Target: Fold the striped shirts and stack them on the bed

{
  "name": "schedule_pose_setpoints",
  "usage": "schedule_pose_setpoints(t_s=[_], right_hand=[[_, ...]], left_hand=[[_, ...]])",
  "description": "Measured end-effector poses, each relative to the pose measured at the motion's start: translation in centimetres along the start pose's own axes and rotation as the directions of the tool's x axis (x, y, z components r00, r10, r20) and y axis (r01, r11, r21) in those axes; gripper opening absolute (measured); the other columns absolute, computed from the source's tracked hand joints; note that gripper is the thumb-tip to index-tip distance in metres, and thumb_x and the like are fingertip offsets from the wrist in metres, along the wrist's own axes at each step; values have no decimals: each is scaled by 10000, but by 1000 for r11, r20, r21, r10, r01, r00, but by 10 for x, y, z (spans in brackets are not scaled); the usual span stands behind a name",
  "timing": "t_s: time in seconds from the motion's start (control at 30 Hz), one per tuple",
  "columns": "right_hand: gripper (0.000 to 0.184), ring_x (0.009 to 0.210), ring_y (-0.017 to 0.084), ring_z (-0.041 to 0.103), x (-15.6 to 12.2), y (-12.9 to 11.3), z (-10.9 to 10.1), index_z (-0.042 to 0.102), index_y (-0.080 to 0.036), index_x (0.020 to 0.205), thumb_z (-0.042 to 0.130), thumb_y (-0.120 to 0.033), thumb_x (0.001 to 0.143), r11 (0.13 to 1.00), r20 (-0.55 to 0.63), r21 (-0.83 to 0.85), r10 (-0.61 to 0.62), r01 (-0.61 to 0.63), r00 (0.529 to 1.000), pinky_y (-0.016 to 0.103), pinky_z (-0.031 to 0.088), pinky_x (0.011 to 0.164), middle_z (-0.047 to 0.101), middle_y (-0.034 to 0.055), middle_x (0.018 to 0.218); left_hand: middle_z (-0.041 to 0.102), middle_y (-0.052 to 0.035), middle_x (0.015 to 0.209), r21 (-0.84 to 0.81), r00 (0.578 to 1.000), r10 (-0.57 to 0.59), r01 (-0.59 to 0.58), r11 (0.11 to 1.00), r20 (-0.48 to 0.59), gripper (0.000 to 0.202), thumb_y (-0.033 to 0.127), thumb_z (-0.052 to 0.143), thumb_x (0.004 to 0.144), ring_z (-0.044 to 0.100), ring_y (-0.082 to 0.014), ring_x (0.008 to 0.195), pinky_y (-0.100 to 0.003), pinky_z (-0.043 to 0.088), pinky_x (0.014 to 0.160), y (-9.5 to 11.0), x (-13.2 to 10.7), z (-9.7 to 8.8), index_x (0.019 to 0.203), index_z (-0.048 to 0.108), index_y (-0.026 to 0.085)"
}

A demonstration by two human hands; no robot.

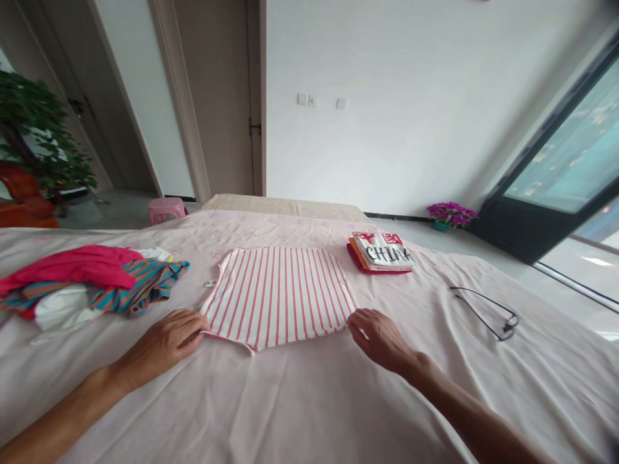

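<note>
A white garment with red stripes (280, 293) lies flat, partly folded, on a pale pink bed sheet (300, 406). My left hand (167, 341) rests at its near left corner, fingers closed on the edge of the cloth. At the near right corner my right hand (380, 335) pinches the striped garment's edge with curled fingers. Both forearms reach in from the bottom of the view.
A heap of unfolded clothes (91, 283), pink and striped teal, lies at the left. A stack of folded shirts (382, 252) sits beyond the right corner. A black hanger (488, 312) lies to the right. A pink stool (167, 209) and a potted flower (449, 216) stand on the floor behind.
</note>
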State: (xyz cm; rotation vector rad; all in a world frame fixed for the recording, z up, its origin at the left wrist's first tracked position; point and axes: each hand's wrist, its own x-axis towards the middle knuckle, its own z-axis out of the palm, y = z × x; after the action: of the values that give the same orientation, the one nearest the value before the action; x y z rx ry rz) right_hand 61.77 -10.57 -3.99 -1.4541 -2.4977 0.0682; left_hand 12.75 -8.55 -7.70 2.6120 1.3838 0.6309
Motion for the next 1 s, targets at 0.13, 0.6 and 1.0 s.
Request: schedule_pose_setpoints(t_s=[0.13, 0.6, 1.0], right_hand=[[218, 674, 135, 574, 42, 28, 2, 635, -201, 833, 448, -261, 929, 948, 83, 184, 248, -259, 965, 243, 349, 612, 663, 5, 765], [430, 969, 238, 677, 48, 23, 31, 540, -249, 1351, 438, -363, 949, 920, -50, 97, 385, -379, 921, 313, 465, 757, 719, 82, 1124], [351, 922, 217, 668, 45, 28, 22, 627, -235, 1254, 502, -346, 946, 933, -23, 57, 358, -356, 934, 302, 455, 759, 722, 59, 1061]], left_hand=[[720, -4, 880, -235, 934, -350, 356, 904, 68, 259, 405, 472, 880, 676, -177, 810, -241, 487, 714, -14, 38, 8, 977, 617, 214], [696, 9, 903, -107, 869, -495, 491, 864, -4, 364, 432, 429, 904, 676, -170, 798, -249, 459, 677, -9, 54, 19, 1201, 574, 279], [712, -71, 1136, 179, 925, -375, 379, 908, -57, 327, 309, 410, 929, 682, -237, 997, -343, 493, 821, 10, 30, 11, 1173, 610, 223]])
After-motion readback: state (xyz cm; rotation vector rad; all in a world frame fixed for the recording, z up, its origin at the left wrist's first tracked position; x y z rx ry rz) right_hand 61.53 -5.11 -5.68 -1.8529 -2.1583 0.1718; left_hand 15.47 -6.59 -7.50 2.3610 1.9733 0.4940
